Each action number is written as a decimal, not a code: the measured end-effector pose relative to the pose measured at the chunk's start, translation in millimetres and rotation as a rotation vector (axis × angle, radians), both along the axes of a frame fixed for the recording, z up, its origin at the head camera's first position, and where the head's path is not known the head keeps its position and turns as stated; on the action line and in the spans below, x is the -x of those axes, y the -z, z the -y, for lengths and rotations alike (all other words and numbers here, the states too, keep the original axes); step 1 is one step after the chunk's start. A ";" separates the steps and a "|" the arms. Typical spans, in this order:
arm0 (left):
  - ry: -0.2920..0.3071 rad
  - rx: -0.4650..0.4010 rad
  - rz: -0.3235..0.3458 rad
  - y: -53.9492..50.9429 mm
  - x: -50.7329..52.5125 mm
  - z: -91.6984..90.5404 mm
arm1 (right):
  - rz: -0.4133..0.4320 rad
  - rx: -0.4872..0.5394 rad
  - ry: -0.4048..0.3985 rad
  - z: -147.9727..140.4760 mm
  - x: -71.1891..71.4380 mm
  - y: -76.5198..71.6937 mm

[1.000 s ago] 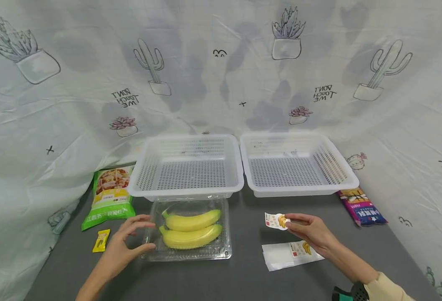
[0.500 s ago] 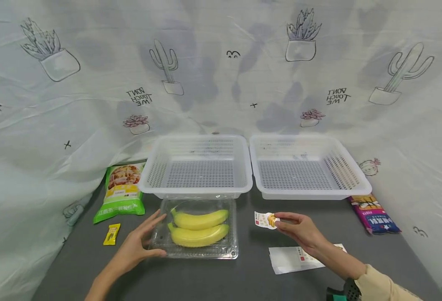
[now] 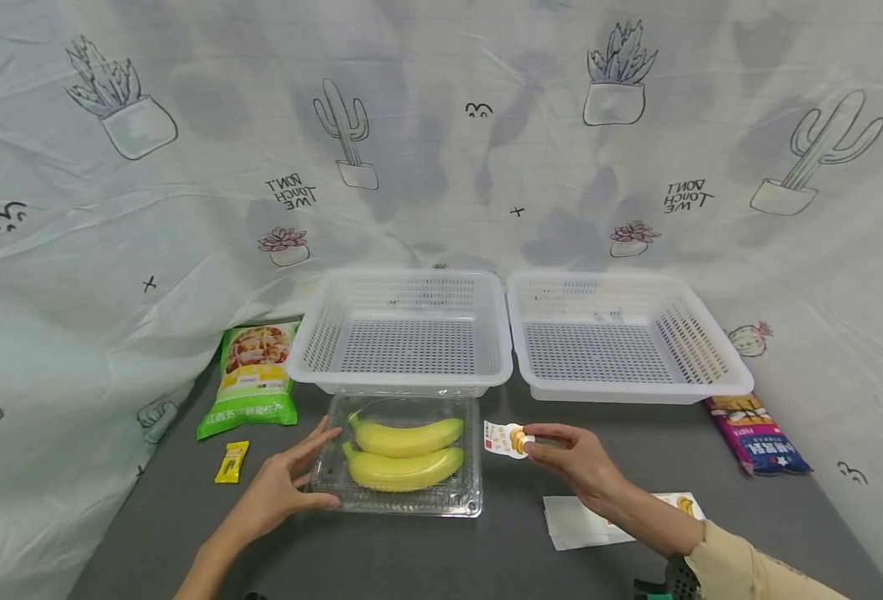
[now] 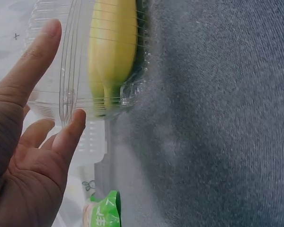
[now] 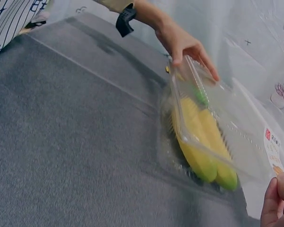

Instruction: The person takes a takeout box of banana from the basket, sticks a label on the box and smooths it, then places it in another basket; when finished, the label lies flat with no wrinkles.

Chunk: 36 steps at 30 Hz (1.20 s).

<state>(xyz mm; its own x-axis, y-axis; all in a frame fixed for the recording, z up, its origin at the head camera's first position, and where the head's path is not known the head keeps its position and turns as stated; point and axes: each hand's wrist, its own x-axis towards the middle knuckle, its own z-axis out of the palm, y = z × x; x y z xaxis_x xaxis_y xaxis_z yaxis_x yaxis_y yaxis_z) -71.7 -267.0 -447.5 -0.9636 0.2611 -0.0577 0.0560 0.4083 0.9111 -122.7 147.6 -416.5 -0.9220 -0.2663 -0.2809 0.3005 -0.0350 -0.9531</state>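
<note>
Two yellow bananas [image 3: 405, 454] lie side by side inside a clear plastic clamshell box [image 3: 471, 500], its lid down over them. At the box's left end is my left hand [image 3: 279, 492], holding it between the thumb and the fingers. In the left wrist view, the thumb [image 4: 35, 59] lies along the clear plastic. Just right of the box, my right hand [image 3: 579, 462] pinches a white sticker label [image 3: 503, 439] with a banana picture. The right wrist view shows only fingertips of that hand [image 5: 279, 201] and part of the label [image 5: 271, 146].
Two white perforated baskets [image 3: 399, 379] [image 3: 636, 390] stand behind the box. A green food bag [image 3: 249, 408] and small yellow packet [image 3: 232, 462] lie left. A purple pasta bag [image 3: 760, 437] lies right. A white label sheet [image 3: 584, 529] is partly under the right forearm.
My left hand has closed in on the box's left end and now holds it. My right hand has moved left with the label, nearer the box. The head view has shifted slightly.
</note>
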 end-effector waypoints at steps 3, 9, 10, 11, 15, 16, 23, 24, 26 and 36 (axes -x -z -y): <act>0.001 -0.010 0.018 -0.5 -0.3 0.8 | -0.003 -0.014 -0.018 7.9 0.3 -0.7; -0.010 -0.010 0.030 -0.9 -1.5 1.7 | -0.020 -0.031 -0.043 23.0 2.5 -3.6; -0.012 -0.009 0.029 -0.7 -1.7 1.7 | -0.025 -0.031 -0.049 25.3 3.0 -4.2; -0.012 -0.009 0.028 -0.5 -1.9 1.9 | -0.032 -0.030 -0.056 27.6 3.5 -4.6; -0.011 -0.011 0.027 -0.1 -2.3 2.0 | -0.045 -0.025 -0.074 36.7 4.8 -6.4; -0.011 -0.010 0.028 0.0 -2.2 2.0 | -0.048 -0.027 -0.075 38.9 5.2 -6.7; -0.025 0.008 0.042 -0.6 -1.3 1.2 | -0.063 -0.040 -0.082 52.6 8.6 -9.9; -0.031 0.012 0.045 -0.6 -1.0 0.8 | -0.068 -0.042 -0.087 54.3 9.1 -10.4; -0.031 0.020 0.040 -0.5 -0.5 0.1 | -0.073 -0.047 -0.096 57.7 10.4 -11.7; 0.005 0.062 -0.050 2.2 0.1 0.0 | -0.077 -0.036 -0.135 73.8 17.9 -16.9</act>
